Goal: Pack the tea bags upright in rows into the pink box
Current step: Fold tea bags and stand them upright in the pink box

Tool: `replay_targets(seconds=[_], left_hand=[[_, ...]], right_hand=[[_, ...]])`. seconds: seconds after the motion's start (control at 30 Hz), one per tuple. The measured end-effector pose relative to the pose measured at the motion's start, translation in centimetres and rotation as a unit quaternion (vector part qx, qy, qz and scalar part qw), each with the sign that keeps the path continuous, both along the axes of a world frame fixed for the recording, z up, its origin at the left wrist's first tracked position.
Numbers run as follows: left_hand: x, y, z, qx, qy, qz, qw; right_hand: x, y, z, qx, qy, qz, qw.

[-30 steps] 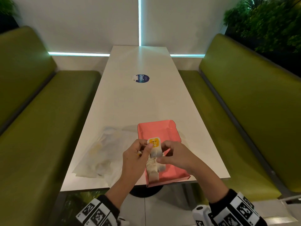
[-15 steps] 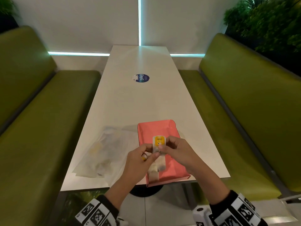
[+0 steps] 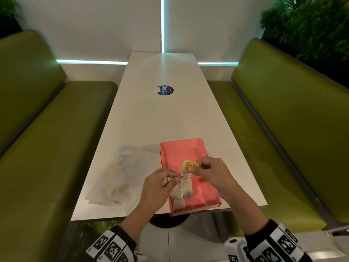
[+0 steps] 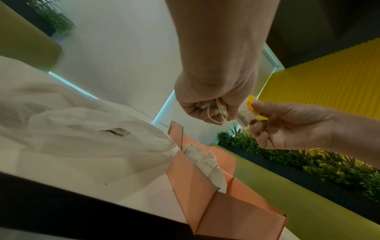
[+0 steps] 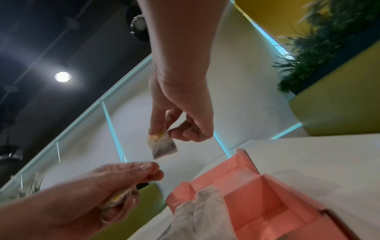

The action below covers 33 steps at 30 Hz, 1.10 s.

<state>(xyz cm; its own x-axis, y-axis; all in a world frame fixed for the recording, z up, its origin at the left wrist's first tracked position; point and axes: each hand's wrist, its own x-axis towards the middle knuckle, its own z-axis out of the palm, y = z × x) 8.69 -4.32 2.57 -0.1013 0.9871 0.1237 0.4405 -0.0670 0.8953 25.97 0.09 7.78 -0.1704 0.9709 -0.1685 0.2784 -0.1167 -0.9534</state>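
An open pink box (image 3: 179, 154) lies at the table's near edge. A few tea bags (image 3: 178, 199) stand bunched in its near left corner, also seen in the left wrist view (image 4: 205, 160) and the right wrist view (image 5: 201, 211). Above the box my right hand (image 3: 192, 168) pinches one tea bag with a yellow tag (image 3: 189, 165) between thumb and forefinger; the bag (image 5: 162, 146) hangs below the fingers. Just left of it my left hand (image 3: 170, 179) is curled round a small bunch of tea bags and strings (image 4: 213, 110).
A crumpled clear plastic bag (image 3: 117, 176) lies on the white table (image 3: 160, 120) left of the box. A round blue sticker (image 3: 165, 90) sits mid-table. Green benches (image 3: 47, 148) flank both sides, and the box's near end overhangs the table edge.
The hands were together on one tea bag; my right hand has drawn it up and to the right, away from the left hand, which has dropped slightly with its bunch.
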Motion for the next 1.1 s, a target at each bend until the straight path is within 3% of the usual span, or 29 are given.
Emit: replay_targets(seconds=[0.03,0.13,0.27,0.4,0.47,0.57,0.8,0.93,1.1], left_hand=[[0.0,0.0,0.0,0.0,0.003,0.004,1.0],[0.0,0.1,0.0,-0.014,0.025,0.02,0.999],[-0.6,0.3,-0.6,-0.019,0.074,0.058,0.995],[-1.5,0.2,-1.3,-0.029,0.083,0.083,0.993],[-1.6,0.2,-1.2,-0.063,0.111,0.084,0.988],[-1.5,0.0,-1.2,-0.13,0.15,0.06,0.978],[-1.5,-0.6,-2.1,-0.218,0.172,-0.02,0.961],[-1.2,-0.9,-2.4,-0.218,0.168,-0.019,0.961],[-1.1,-1.0,-2.7,-0.216,0.166,-0.008,0.962]], right_hand=[[0.0,0.1,0.1,-0.012,0.012,-0.004,1.0],[0.2,0.4,0.0,0.071,-0.048,-0.097,0.992],[0.5,0.2,0.2,-0.003,-0.005,0.032,0.999],[0.9,0.7,-0.7,0.117,-0.101,-0.094,0.983],[1.0,0.6,-0.9,0.071,-0.095,-0.026,0.993],[1.2,0.3,-1.9,-0.002,-0.15,0.066,0.986],[1.2,0.1,-4.4,-0.048,-0.261,0.144,0.953],[0.8,0.1,-5.5,-0.052,-0.308,0.174,0.934],[-0.4,-0.2,-6.9,-0.045,-0.316,0.184,0.93]])
